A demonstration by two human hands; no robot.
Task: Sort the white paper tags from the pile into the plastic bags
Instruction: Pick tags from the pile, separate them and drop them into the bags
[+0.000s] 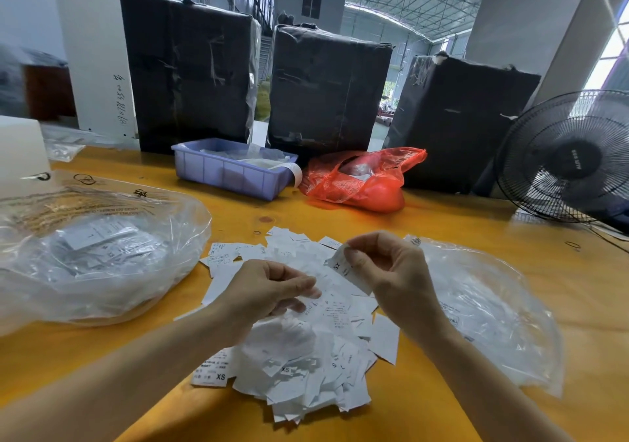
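A pile of white paper tags (306, 356) lies on the yellow table (442, 407) in front of me, many printed XS or S. My right hand (391, 271) pinches one white tag (350, 269) marked XS and holds it above the pile. My left hand (269, 292) hovers over the pile's middle with its fingers curled onto the tags; what it holds is unclear. A clear plastic bag (95, 257) holding sorted tags lies to the left. A second clear plastic bag (483, 309) lies to the right, with few tags visible inside.
A blue plastic bin (231, 172) and a red plastic bag (364, 179) sit at the table's back. Three black wrapped boxes (326, 91) stand behind them. A black fan (565, 159) stands at the right. A white pillar (95, 50) rises at the back left.
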